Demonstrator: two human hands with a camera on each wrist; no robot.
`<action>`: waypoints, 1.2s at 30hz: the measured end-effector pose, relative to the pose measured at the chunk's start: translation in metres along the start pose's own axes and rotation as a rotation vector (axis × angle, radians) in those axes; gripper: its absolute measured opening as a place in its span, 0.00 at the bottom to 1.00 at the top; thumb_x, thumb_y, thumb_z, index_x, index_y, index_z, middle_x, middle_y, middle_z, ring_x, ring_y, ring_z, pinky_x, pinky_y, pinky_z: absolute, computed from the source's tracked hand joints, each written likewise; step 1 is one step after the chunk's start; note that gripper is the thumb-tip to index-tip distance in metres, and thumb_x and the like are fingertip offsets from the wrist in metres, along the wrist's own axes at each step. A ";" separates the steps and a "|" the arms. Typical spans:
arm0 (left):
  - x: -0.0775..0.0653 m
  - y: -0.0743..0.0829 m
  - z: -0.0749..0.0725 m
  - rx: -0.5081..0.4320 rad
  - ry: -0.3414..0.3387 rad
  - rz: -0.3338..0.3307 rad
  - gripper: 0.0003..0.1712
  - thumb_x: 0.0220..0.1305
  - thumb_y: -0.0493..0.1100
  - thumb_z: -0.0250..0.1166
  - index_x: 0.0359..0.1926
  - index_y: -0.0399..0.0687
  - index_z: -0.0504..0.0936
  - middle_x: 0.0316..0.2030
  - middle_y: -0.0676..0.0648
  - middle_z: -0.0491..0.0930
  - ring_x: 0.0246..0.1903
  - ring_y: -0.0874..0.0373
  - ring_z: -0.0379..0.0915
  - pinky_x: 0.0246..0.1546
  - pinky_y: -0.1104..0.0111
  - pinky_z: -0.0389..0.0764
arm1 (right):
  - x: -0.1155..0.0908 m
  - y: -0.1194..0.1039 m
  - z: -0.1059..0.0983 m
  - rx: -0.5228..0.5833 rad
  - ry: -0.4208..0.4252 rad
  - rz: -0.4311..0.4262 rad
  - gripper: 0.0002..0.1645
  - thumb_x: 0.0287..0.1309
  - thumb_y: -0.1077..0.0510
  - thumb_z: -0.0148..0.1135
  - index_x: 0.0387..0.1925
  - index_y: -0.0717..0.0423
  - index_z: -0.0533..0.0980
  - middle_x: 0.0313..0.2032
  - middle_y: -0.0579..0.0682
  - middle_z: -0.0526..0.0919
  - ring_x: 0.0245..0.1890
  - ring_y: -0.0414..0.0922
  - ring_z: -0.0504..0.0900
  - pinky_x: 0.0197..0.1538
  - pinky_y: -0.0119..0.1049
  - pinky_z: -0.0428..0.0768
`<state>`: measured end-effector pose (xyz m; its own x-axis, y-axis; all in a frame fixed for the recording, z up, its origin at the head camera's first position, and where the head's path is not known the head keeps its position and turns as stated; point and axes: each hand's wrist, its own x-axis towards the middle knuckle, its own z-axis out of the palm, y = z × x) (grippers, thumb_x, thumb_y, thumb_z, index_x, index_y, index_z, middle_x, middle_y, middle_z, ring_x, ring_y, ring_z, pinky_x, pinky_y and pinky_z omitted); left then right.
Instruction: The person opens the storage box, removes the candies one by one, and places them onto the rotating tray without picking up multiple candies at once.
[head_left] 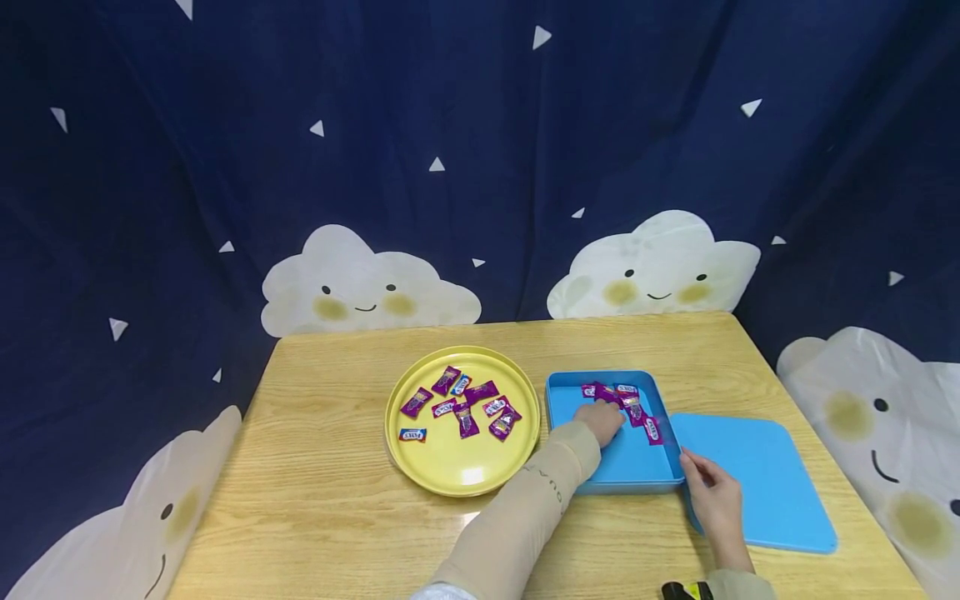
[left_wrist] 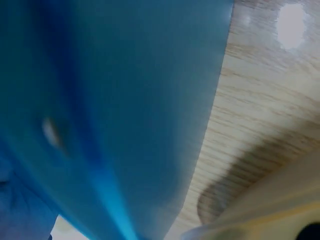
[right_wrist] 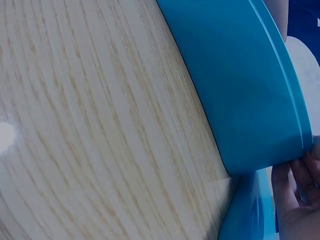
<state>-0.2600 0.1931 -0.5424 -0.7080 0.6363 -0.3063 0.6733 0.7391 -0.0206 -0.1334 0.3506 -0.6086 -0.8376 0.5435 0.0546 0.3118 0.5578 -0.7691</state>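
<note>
A shallow blue box [head_left: 626, 467] stands on the table, holding several wrapped candies [head_left: 633, 408] in purple and pink wrappers near its far right side. My left hand [head_left: 598, 421] reaches down into it, at the near edge of those candies; its fingertips are hidden, so whether they pinch one cannot be seen. At the box's near right corner, my right hand [head_left: 714, 496] grips the rim between thumb and fingers. The right wrist view shows the fingers [right_wrist: 286, 192] against the box's outer corner. In the left wrist view, only the blurred box wall [left_wrist: 150, 100] fills much of the picture.
Left of the box lies a round yellow tray [head_left: 442, 475] with several candies spread over it, purple, pink and blue-red. A flat blue lid [head_left: 772, 492] rests on the table to the right, partly under my right hand. A dark curtain [head_left: 480, 100] hangs behind the table.
</note>
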 end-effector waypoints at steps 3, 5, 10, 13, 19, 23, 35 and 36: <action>0.000 -0.001 0.000 0.008 -0.006 0.014 0.16 0.67 0.47 0.53 0.53 0.67 0.76 0.49 0.61 0.74 0.49 0.66 0.69 0.44 0.71 0.77 | -0.008 -0.021 -0.009 0.028 -0.035 0.024 0.30 0.62 0.41 0.49 0.52 0.60 0.75 0.49 0.61 0.76 0.38 0.37 0.69 0.35 0.24 0.68; 0.000 -0.002 0.001 0.013 -0.013 0.025 0.16 0.67 0.46 0.53 0.53 0.67 0.76 0.50 0.61 0.75 0.49 0.66 0.69 0.44 0.71 0.76 | -0.014 -0.037 -0.015 0.034 -0.050 0.048 0.29 0.63 0.43 0.48 0.53 0.61 0.74 0.50 0.62 0.76 0.40 0.41 0.69 0.35 0.23 0.67; -0.002 -0.006 -0.002 -0.006 -0.017 0.040 0.14 0.67 0.45 0.53 0.50 0.65 0.77 0.46 0.61 0.77 0.43 0.67 0.73 0.43 0.73 0.77 | -0.019 -0.050 -0.021 0.036 -0.096 0.087 0.28 0.64 0.45 0.47 0.55 0.61 0.72 0.52 0.62 0.74 0.46 0.46 0.69 0.37 0.21 0.66; -0.003 -0.008 -0.005 -0.022 0.003 0.054 0.12 0.65 0.44 0.55 0.46 0.63 0.79 0.39 0.60 0.79 0.34 0.68 0.72 0.38 0.76 0.77 | -0.019 -0.049 -0.020 0.039 -0.102 0.088 0.28 0.64 0.45 0.46 0.55 0.62 0.72 0.53 0.63 0.74 0.48 0.49 0.70 0.39 0.25 0.67; -0.009 -0.014 -0.015 -0.062 0.084 0.123 0.13 0.61 0.46 0.61 0.48 0.59 0.79 0.40 0.59 0.78 0.37 0.69 0.72 0.39 0.78 0.76 | -0.019 -0.049 -0.019 0.037 -0.101 0.079 0.29 0.64 0.44 0.46 0.55 0.62 0.72 0.52 0.63 0.74 0.47 0.48 0.70 0.38 0.24 0.67; -0.018 -0.020 -0.026 -0.076 0.131 0.180 0.25 0.58 0.48 0.63 0.58 0.59 0.72 0.53 0.58 0.74 0.52 0.66 0.69 0.52 0.74 0.71 | -0.019 -0.050 -0.019 0.037 -0.087 0.075 0.28 0.64 0.44 0.47 0.54 0.61 0.73 0.51 0.62 0.75 0.40 0.35 0.69 0.35 0.19 0.65; -0.073 -0.043 -0.051 -0.107 0.334 0.317 0.20 0.60 0.47 0.62 0.53 0.54 0.74 0.49 0.55 0.73 0.46 0.63 0.66 0.47 0.81 0.70 | -0.019 -0.048 -0.020 0.052 -0.060 0.075 0.27 0.63 0.45 0.49 0.53 0.61 0.74 0.50 0.61 0.76 0.33 0.23 0.63 0.32 0.16 0.66; -0.078 -0.045 -0.050 -0.111 0.355 0.328 0.18 0.60 0.46 0.61 0.52 0.54 0.74 0.47 0.55 0.73 0.46 0.63 0.66 0.46 0.81 0.70 | -0.019 -0.048 -0.020 0.052 -0.058 0.076 0.27 0.63 0.45 0.49 0.53 0.61 0.74 0.50 0.61 0.76 0.33 0.22 0.63 0.32 0.16 0.66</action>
<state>-0.2460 0.1208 -0.4702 -0.5047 0.8609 0.0639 0.8596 0.4943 0.1296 -0.1236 0.3265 -0.5602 -0.8374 0.5452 -0.0404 0.3528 0.4824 -0.8018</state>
